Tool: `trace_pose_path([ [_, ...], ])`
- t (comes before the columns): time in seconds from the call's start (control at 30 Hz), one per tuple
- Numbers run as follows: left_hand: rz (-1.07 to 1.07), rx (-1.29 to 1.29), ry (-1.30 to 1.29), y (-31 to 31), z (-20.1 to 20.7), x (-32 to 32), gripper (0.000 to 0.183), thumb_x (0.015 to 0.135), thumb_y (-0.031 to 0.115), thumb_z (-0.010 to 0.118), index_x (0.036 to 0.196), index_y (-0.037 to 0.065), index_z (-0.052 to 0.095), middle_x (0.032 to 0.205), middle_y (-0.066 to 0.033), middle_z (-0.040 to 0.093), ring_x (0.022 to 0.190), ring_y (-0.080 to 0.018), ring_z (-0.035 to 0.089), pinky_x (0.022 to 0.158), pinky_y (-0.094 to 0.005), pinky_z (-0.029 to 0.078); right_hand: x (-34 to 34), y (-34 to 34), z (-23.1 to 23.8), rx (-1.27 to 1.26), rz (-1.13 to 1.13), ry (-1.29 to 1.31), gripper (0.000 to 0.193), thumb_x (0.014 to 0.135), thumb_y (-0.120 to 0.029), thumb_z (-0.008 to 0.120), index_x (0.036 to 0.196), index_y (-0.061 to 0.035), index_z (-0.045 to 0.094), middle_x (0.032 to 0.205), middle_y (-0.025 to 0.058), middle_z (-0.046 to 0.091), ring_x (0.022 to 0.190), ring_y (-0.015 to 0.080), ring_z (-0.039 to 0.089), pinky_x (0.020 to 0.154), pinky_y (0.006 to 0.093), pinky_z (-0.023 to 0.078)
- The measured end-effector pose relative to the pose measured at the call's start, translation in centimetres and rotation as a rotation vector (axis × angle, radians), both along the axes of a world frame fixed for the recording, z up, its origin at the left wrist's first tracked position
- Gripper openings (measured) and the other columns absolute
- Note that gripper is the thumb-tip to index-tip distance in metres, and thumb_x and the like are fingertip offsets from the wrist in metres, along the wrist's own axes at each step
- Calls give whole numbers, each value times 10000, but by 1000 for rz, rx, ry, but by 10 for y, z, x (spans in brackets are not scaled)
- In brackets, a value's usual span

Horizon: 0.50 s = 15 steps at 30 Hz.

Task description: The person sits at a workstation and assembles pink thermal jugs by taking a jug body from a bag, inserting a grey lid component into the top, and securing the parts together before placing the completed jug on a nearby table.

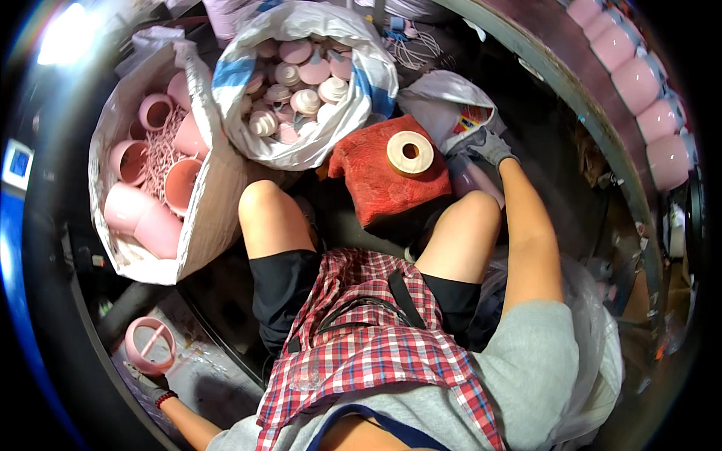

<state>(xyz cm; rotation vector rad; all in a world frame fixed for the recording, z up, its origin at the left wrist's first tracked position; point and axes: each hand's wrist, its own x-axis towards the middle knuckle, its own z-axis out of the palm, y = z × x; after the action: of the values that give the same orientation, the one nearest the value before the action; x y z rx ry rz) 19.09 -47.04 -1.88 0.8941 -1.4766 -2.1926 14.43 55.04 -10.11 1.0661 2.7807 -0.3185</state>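
Note:
At the lower left my left hand (pixel 147 382), in a grey glove, is closed on the lower side of a round pink cup (pixel 138 356) with a bar across its mouth. Out to the right, my gloved right hand (pixel 492 146) reaches the opening of a small white bag (pixel 442 96), its fingers bent. What those fingers hold, if anything, cannot be made out. Just below that hand lies a glossy pink piece (pixel 481 180), partly hidden by my knee. Between my knees a cream ring-shaped roll (pixel 410 153) rests on a red cloth-covered block (pixel 383 194).
A white sack (pixel 218 240) with pink cups stands at the left. Beyond it, another sack (pixel 376 56) holds pink and white round parts. A row of pink cups (pixel 638 81) lines the curved metal edge (pixel 583 94) at the right. White cables (pixel 415 46) lie at the back.

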Motion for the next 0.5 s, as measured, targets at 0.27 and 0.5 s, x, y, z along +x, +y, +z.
trace_pose_path([
  [0.27,-374,86,182,193,62,-137,533,907,424,432,1309,91,321,1268,-27,397,1184,-180,362,1039,-342,291,109,7,-152,-194,-230,-459,939,759,-608,566,1481,-195,132,1543,139,92,1404,337,167,1130,501,164],
  [0.5,-656,-85,137,317,95,-186,440,868,361,454,1193,89,336,1161,-36,399,1096,-193,382,994,-352,315,158,-13,-252,-316,-150,-323,947,721,-593,607,1469,-183,196,1473,153,294,1346,314,311,1122,450,202],
])
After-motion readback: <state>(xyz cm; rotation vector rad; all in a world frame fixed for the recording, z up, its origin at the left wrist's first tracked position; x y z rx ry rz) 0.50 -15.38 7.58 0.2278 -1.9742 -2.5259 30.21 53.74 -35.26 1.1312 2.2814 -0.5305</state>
